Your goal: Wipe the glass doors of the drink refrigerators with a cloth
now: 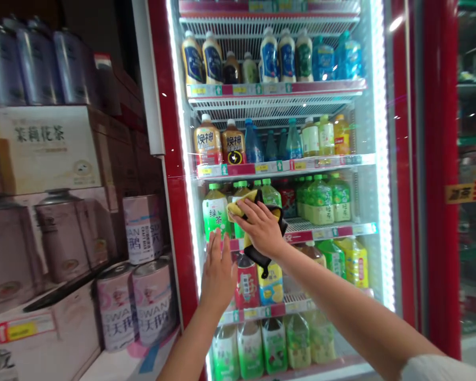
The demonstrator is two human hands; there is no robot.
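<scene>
My white sleeve lies nearest; right hand grips a yellow cloth against the red-framed glass cooler door; left hand open, fingers spread.

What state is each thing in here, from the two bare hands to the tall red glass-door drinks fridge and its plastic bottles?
Right hand, closed around cloth
Crumpled yellow-and-black cloth, bunched against the glass
Left hand, open, fingers spread, empty
Red-framed glass fridge door, apparently shut
White LED strip, lit
Green-capped plastic bottles, upright on shelf
</scene>
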